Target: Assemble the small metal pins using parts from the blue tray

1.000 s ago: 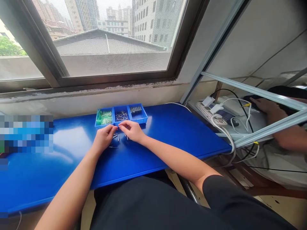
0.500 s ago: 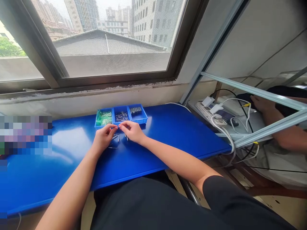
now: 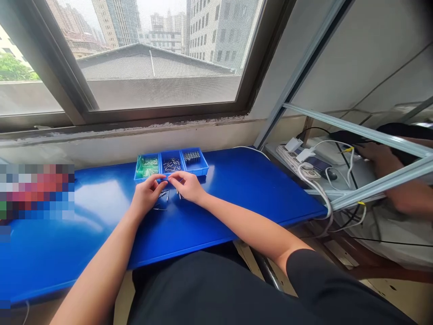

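Observation:
My left hand (image 3: 148, 193) and my right hand (image 3: 186, 185) meet fingertip to fingertip just in front of a blue three-part bin (image 3: 202, 172). Both are closed in a pinch; whatever small piece lies between the fingers is too small to name. Below them on the blue table, several thin metal pins (image 3: 160, 209) lie loose, partly covered by the hands. The bin's left compartment has clear pieces in a green bag (image 3: 148, 166). Dark metal pins (image 3: 172, 165) fill the middle one, and short metal cylinders (image 3: 192, 156) stand in rows in the right one.
The blue table (image 3: 243, 180) runs along the wall under a window. To the right, a metal frame (image 3: 358, 128) borders a shelf with a power strip (image 3: 297, 158), chargers and cables. Another person's arm (image 3: 389, 174) shows beyond the frame. A blurred patch covers the left side.
My hands stay almost in place, with the fingertips shifting slightly against each other. Beyond the frame, the other person's hand has moved a little.

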Tool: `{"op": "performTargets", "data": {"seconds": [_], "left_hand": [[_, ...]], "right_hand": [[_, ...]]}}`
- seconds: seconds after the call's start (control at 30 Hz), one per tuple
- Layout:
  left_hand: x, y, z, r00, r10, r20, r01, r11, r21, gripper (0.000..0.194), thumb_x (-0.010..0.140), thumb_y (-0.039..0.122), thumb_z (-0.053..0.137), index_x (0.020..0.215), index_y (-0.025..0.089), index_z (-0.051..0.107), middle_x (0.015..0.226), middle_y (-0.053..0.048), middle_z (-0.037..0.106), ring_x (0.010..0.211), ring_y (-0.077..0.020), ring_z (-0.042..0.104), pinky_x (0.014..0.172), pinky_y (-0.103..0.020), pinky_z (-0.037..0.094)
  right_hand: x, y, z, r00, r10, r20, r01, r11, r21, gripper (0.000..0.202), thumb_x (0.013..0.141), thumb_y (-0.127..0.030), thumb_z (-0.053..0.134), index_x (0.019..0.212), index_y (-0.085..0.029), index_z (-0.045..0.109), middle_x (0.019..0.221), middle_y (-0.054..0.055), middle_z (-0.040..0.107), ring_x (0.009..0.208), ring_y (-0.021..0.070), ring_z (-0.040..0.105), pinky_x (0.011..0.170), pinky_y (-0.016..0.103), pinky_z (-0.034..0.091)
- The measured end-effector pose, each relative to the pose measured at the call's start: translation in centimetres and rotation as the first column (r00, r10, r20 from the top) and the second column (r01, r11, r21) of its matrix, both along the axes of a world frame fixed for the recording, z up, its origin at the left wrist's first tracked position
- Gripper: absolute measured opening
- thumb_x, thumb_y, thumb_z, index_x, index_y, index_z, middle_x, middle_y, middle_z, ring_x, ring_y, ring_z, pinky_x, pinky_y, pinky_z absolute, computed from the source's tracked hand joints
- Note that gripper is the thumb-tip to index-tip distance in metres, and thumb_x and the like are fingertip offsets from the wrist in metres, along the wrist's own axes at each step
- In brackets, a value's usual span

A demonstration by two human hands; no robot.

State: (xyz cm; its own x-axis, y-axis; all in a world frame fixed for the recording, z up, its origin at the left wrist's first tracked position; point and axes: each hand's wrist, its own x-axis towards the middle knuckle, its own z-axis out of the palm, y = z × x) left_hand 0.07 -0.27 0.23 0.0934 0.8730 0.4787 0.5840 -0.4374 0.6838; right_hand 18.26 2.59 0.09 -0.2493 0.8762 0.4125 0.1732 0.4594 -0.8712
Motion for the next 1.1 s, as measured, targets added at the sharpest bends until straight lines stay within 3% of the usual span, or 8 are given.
{"op": "performTargets", "data": {"seconds": [0.23, 0.47, 0.97, 1.1], "left_hand": [[-0.02, -0.02, 0.17, 0.999, 0.013, -0.042, -0.012, 1.000, 0.026, 0.028, 0.089, 0.045, 0.059, 0.092, 0.020, 0.072, 0.054, 0.005, 0.048, 0.049, -0.0094, 0.039, 0.052, -0.022, 0.036], [-0.24, 0.30, 0.15, 0.996, 0.009, -0.089, -0.008, 1.000, 0.019, 0.037, 0.092, 0.048, 0.052, 0.078, 0.017, 0.070, 0.061, 0.000, 0.061, 0.055, -0.0118, 0.047, 0.054, -0.023, 0.038], [-0.68, 0.59, -0.40, 0.988, -0.018, -0.155, 0.015, 1.000, -0.022, 0.044, 0.093, 0.045, 0.049, 0.063, 0.016, 0.065, 0.052, 0.001, 0.054, 0.051, -0.0103, 0.046, 0.050, -0.022, 0.033], [-0.53, 0.40, -0.40, 0.994, -0.046, -0.099, 0.044, 0.999, -0.025, 0.036, 0.091, 0.047, 0.055, 0.075, 0.017, 0.069, 0.053, 0.004, 0.052, 0.050, -0.0092, 0.043, 0.050, -0.021, 0.033]], "right_hand": [[0.15, -0.02, 0.03, 0.999, 0.024, 0.034, -0.023, 1.000, -0.006, 0.020, 0.089, -0.033, 0.062, 0.086, -0.017, 0.073, 0.088, 0.005, 0.075, 0.078, 0.0159, 0.067, 0.071, 0.028, 0.052], [-0.07, 0.09, -0.42, 0.998, 0.060, -0.009, -0.060, 0.998, 0.012, 0.020, 0.083, -0.032, 0.069, 0.096, -0.018, 0.074, 0.097, 0.007, 0.075, 0.083, 0.0168, 0.069, 0.073, 0.029, 0.055], [0.01, -0.24, -0.18, 0.987, 0.112, 0.117, -0.128, 0.982, 0.140, 0.015, 0.085, -0.032, 0.069, 0.088, -0.019, 0.076, 0.085, 0.006, 0.073, 0.078, 0.0163, 0.065, 0.065, 0.026, 0.051], [0.11, -0.06, -0.26, 0.985, 0.106, 0.133, -0.121, 0.987, 0.109, 0.015, 0.086, -0.031, 0.067, 0.091, -0.019, 0.075, 0.089, 0.006, 0.075, 0.079, 0.0165, 0.066, 0.067, 0.027, 0.052]]}}
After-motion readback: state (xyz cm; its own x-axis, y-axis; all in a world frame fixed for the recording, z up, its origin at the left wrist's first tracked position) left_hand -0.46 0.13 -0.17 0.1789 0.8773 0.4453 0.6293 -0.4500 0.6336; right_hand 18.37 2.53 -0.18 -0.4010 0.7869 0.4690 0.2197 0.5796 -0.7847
